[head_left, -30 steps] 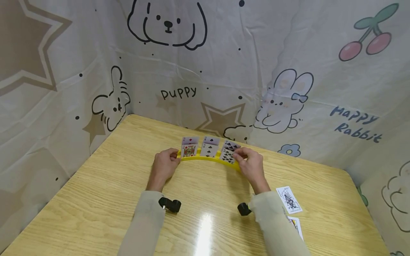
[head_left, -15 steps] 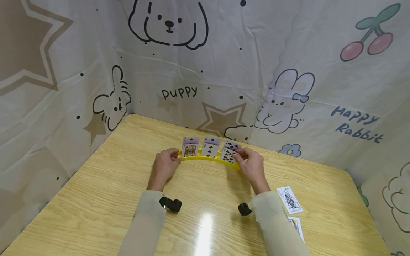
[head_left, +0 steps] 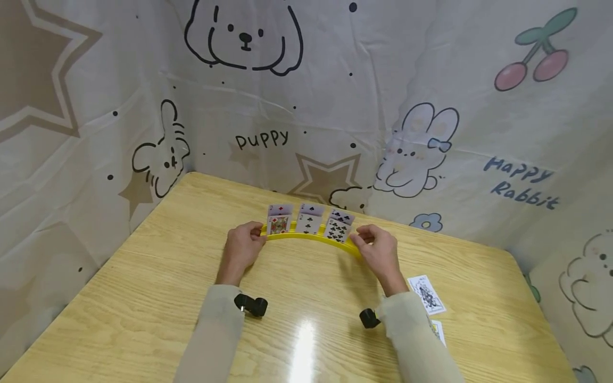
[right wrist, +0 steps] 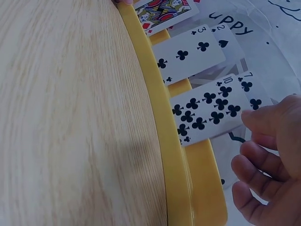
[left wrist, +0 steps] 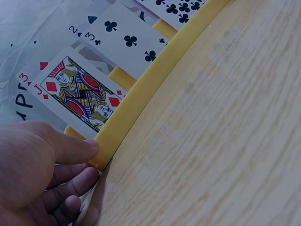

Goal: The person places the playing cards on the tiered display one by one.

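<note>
A curved yellow card holder (head_left: 299,234) stands on the table with playing cards upright in three pairs. In the left wrist view, a jack of diamonds (left wrist: 77,94) is in front of a 3 of diamonds (left wrist: 43,65). The middle pair is a 3 of clubs (right wrist: 188,54) before a 2 of spades (right wrist: 230,41). At the right, a 10 of clubs (right wrist: 207,110) fronts a 7 of clubs (right wrist: 256,89). My left hand (head_left: 242,246) pinches the holder's left end. Beside the 10 of clubs, my right hand (head_left: 380,252) has loosely bent fingers and grips nothing.
To the right of my right forearm lie a black-and-white picture card (head_left: 427,296) and another card (head_left: 438,331), partly hidden by the sleeve. A printed cloth (head_left: 268,106) hangs behind the wooden table (head_left: 143,298).
My right hand has let go of the 10 of clubs and shifted slightly right of it. My left hand stays on the holder's end. The head view has turned slightly.
</note>
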### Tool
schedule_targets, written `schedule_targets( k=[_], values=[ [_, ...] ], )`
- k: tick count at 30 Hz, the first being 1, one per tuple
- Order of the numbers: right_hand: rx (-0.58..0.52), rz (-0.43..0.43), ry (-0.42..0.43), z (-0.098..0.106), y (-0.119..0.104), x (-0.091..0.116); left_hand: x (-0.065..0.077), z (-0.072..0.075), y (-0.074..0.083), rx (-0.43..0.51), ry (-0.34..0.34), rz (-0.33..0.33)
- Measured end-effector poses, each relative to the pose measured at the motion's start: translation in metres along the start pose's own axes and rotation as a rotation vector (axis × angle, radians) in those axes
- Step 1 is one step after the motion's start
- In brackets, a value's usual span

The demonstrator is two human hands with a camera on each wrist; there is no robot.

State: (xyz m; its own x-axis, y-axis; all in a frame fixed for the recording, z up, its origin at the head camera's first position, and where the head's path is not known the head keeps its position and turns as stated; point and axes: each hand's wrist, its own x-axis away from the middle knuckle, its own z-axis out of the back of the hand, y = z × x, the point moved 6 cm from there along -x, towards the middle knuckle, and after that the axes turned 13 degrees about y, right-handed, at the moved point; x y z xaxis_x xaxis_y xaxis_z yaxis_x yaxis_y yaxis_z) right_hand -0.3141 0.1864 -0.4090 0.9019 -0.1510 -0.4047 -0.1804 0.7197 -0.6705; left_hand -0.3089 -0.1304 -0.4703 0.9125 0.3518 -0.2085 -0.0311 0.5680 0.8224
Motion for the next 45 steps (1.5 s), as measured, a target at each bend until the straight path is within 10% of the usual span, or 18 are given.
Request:
schedule_targets(
  k=[45],
  values=[
    [0.105,-0.074,-0.156,0.066,0.047,0.056,0.002,-0.002,0.001,-0.017,-0.015,0.025]
  ],
)
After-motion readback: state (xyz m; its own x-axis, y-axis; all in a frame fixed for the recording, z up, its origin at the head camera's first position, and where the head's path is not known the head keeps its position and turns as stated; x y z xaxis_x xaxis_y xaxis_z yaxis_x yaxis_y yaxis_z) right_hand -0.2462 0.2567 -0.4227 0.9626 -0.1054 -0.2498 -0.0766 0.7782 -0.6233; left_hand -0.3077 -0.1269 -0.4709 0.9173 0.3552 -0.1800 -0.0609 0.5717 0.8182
